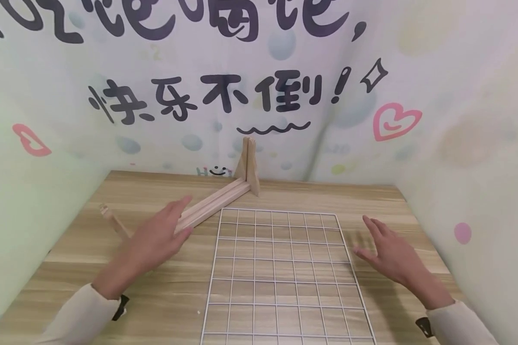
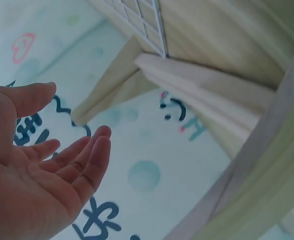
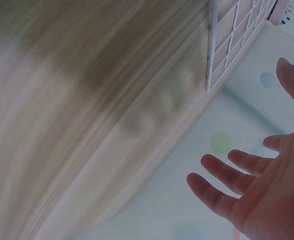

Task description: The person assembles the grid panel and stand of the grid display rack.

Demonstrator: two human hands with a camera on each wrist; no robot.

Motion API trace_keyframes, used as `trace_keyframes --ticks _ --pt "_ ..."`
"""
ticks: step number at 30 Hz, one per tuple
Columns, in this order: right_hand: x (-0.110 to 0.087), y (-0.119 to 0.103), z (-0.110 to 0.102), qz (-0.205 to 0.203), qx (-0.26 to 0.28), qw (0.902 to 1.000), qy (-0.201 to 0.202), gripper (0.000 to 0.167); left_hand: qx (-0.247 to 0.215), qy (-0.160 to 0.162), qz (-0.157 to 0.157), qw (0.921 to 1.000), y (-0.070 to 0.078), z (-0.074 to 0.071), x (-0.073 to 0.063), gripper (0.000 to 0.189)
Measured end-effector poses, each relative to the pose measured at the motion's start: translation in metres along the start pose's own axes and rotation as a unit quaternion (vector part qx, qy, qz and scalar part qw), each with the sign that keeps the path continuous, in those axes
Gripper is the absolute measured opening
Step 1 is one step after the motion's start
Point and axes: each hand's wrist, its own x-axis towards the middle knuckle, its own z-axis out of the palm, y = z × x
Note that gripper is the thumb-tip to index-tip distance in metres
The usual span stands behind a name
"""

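Observation:
A white wire grid panel (image 1: 275, 258) lies flat on the table, its lower part cut off by the head view's edge. To its left is a light wooden stand (image 1: 217, 200) made of two parallel bars, with an upright end piece (image 1: 252, 165) at the far end. My left hand (image 1: 155, 238) hovers over the stand's near part and hides some of it; its fingers are spread and hold nothing. Beyond the grid's right edge, my right hand (image 1: 390, 251) hangs over the table, palm facing inward, fingers loosely extended and nothing held.
The wood-grain table (image 1: 172, 306) meets a printed cloth backdrop (image 1: 164, 143) behind, left and right. At the left, the stand's other end piece (image 1: 114, 223) shows past my left hand. Dark straps show at both sleeve cuffs.

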Motion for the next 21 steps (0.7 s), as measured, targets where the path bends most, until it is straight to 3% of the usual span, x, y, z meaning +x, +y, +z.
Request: trace_keyframes --ticks 6,14,17,21 --pt "-0.001 -0.006 0.004 0.015 0.022 0.9993 -0.024 0.087 -0.096 -0.026 -0.059 0.9932 0.003 0.018 0.000 0.069" --pt "-0.004 -0.012 0.008 0.042 0.047 0.9970 -0.045 0.083 -0.138 -0.045 -0.094 0.9850 0.007 0.032 0.001 0.070" --pt "-0.005 -0.015 0.010 0.046 0.059 0.9960 -0.049 0.081 -0.153 -0.060 -0.124 0.9786 0.008 0.037 0.003 0.070" --pt "-0.005 -0.018 0.011 0.046 0.082 0.9943 -0.051 0.079 -0.188 -0.089 -0.174 0.9625 0.009 0.045 0.002 0.070"
